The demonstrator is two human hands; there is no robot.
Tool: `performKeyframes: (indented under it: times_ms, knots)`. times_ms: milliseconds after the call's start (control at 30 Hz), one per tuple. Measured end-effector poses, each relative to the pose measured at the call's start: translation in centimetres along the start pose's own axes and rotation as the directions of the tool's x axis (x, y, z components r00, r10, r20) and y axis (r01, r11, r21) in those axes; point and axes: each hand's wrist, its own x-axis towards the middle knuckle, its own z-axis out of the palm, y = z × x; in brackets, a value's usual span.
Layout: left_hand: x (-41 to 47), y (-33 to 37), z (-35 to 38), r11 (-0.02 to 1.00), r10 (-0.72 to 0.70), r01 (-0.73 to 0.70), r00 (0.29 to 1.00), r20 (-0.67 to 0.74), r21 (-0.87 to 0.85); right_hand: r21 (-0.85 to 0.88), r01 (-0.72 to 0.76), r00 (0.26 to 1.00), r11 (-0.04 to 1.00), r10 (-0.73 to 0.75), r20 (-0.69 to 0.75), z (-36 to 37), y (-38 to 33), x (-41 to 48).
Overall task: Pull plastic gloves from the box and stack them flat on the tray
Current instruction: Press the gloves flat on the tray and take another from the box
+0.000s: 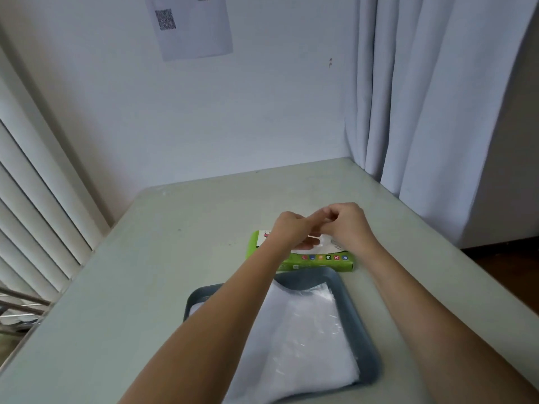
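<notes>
we see both hands meet just above the centre of the frame, over the box. the left hand reaches in from the lower left, one finger stretched to touch the knuckles of the right hand, its lower fingers lying over the white top of the box. the right hand's fingers are curled in toward the left hand. a bit of clear film shows beneath them at the box top, but we cannot tell whether either hand pinches it, so the grip of both is unclear to us.

the box is green and lies flat on the table, just behind the tray, its near edge touching or nearly touching the tray's far rim. the tray is dark grey and sits in the lower middle of the frame, between the two forearms. in it lie the gloves, a flat clear pile that fills most of the tray and runs down to the bottom edge of the frame.

a curtain hangs at upper right, blinds run down the left, and a sheet with a code is stuck on the wall at the top.
</notes>
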Motion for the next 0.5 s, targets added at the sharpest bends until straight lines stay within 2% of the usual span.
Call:
performKeyframes:
  times_ms: [67, 167, 233, 400, 500]
  knots:
    - [0.1, -0.1, 0.3, 0.999, 0.007, -0.009, 0.999, -0.039, -0.048, -0.028, 0.025, 0.998, 0.999, -0.023, 0.060, -0.2, -0.2, -0.2]
    - [0.5, -0.3, 0.0, 0.998, 0.029, -0.034, 0.996, -0.090, -0.053, -0.016, -0.005, 0.968, 1.000, 0.009, 0.253, -1.5, -0.1, -0.1]
    - [0.6, -0.5, -0.4, 0.996, 0.039, -0.044, 0.996, -0.077, -0.071, -0.002, 0.000, 0.950, 1.000, 0.001, 0.311, -2.6, -0.2, 0.0]
    - [0.0, -0.4, -1.0, 0.992, 0.087, -0.076, 0.990, 0.110, -0.100, -0.047, 0.017, 0.971, 0.999, -0.005, 0.238, -3.5, -0.9, -0.1]
    - [-0.1, -0.4, -1.2, 0.986, 0.083, -0.064, 0.989, 0.120, -0.153, -0.028, -0.024, 0.972, 0.999, 0.030, 0.234, -3.5, -1.1, -0.2]
